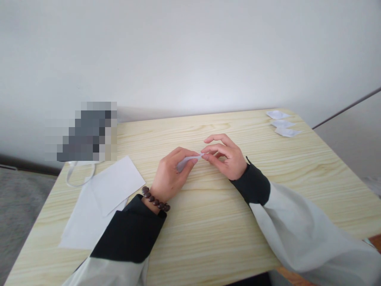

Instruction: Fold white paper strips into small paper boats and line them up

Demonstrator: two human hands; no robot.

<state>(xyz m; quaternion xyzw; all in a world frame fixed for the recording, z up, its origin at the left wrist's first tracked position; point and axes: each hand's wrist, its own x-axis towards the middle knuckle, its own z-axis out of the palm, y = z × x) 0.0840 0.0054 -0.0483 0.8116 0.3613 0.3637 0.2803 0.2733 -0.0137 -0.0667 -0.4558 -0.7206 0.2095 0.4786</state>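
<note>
While both hands meet over the middle of the pale wood-grain table (208, 222), I note a small folded slip of white paper (187, 160) held between them, just clear of the tabletop. My left hand (171, 176) is closed around the slip's near end, thumb and forefinger pressed together on it, with a dark brown bead bracelet (155, 199) at the wrist. My right hand (228, 157) pinches the far tip between thumb and forefinger; its remaining fingers are spread and lifted. Judged from the grip, the two-point hold keeps the slip taut so a crease or twist can be worked at its end.

At the left edge of the table lie two flat white paper sheets (113, 184), the upper overlapping the lower, within reach of the left hand. Beyond them, at the far left corner, a thin white cord loop (80, 176) trails from a blurred grey object (89, 133); I cannot tell what it is.

At the far right corner rest three small folded white paper pieces (282, 124), close together, well apart from the hands.

No containers are in view; nothing is held in anything.
</note>
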